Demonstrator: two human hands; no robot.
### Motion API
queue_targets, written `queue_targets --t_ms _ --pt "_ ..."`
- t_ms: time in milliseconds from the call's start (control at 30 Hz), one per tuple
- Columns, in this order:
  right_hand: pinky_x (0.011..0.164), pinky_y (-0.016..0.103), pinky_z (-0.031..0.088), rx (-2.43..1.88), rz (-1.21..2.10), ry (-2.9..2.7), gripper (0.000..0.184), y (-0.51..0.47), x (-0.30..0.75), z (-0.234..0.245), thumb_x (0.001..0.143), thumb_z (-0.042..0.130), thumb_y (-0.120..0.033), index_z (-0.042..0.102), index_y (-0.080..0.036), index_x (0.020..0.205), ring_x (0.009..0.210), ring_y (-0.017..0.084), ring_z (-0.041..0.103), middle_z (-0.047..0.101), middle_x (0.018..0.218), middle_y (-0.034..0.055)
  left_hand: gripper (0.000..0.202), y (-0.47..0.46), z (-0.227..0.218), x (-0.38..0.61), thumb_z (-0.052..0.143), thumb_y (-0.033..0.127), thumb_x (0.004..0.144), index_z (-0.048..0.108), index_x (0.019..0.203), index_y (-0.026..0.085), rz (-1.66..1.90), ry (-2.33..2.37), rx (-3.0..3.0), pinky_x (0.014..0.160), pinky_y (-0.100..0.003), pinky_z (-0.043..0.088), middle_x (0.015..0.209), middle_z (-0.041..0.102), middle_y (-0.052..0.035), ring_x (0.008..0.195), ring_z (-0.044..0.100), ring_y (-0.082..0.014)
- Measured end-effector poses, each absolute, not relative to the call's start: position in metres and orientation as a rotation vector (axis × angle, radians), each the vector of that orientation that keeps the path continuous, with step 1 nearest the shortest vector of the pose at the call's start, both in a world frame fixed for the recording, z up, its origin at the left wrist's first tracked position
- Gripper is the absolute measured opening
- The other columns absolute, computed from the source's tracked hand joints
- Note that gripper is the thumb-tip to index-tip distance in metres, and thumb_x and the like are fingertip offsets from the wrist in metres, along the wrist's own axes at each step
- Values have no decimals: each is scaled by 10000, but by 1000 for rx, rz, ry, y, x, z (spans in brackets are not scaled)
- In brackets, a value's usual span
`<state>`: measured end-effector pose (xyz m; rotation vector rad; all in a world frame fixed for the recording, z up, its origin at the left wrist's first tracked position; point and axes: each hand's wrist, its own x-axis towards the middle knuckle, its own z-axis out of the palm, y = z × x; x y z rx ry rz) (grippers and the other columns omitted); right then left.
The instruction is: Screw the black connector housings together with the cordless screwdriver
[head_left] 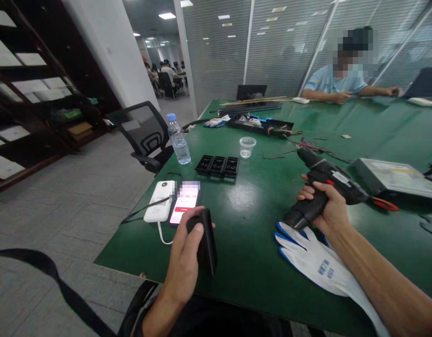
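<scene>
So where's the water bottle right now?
In the head view the water bottle stands upright near the left edge of the green table, beside the black office chair and left of the small clear plastic cup.

One cordless drill [324, 185], one black battery pack [206, 241], one phone [185, 202], one power bank [160, 200], one water bottle [178, 139], one plastic cup [247, 146], one glove [317, 262] at lower right, three black trays [218, 166].

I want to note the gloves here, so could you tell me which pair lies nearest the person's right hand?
The white-and-blue gloves right beneath the right hand, at the near table edge; the other pair lies far off by the black tray.
</scene>
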<state>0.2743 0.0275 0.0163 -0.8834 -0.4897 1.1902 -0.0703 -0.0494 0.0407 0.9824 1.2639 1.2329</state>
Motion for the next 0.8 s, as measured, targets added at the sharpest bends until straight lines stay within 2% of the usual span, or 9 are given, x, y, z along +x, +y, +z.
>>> queue_targets --t_ms 67,133,233,400,567,800 --pt "561 182 455 -876 1184 -486 267 31 280 17 732 737 -207 653 -195 985 596 69 353 415 698 -58 545 -33 42 -38 555 561 963 523 1385 217 1134 1102 942 647 -285 541 958 726 -73 830 701 -221" --pt "565 183 466 -875 1188 -483 278 32 284 18 736 724 -207 673 -163 1005 602 64 338 400 712 -52 506 -14 40 -5 537 561 964 535 1314 196 1123 990 904 600 -266 527 859 691 -53 757 694 -207" --pt "562 198 479 -887 1204 -479 348 30 288 17 746 704 -211 706 -123 1083 619 71 336 376 724 -42 441 12 28 33 537 548 948 551 1199 185 1110 928 833 530 -245 502 836 636 -31 696 683 -194" --pt "516 220 472 -983 1194 -383 437 23 293 9 750 702 -244 738 -136 1172 631 88 292 304 746 -35 472 26 9 42 495 551 977 525 1280 191 1008 961 892 528 -225 490 781 647 -32 677 640 -173" --pt "470 209 413 -1021 1178 -245 381 26 285 5 799 702 -255 760 -211 1174 630 102 178 205 781 -45 530 25 3 27 491 571 974 501 1333 181 942 922 872 537 -215 453 784 682 -54 623 584 -144" --pt "451 256 371 -1086 1220 -326 343 28 264 10 822 694 -286 766 -205 1148 648 123 171 214 779 -40 515 29 -1 24 487 563 983 504 1337 189 956 855 815 534 -221 450 777 681 -51 612 588 -146"
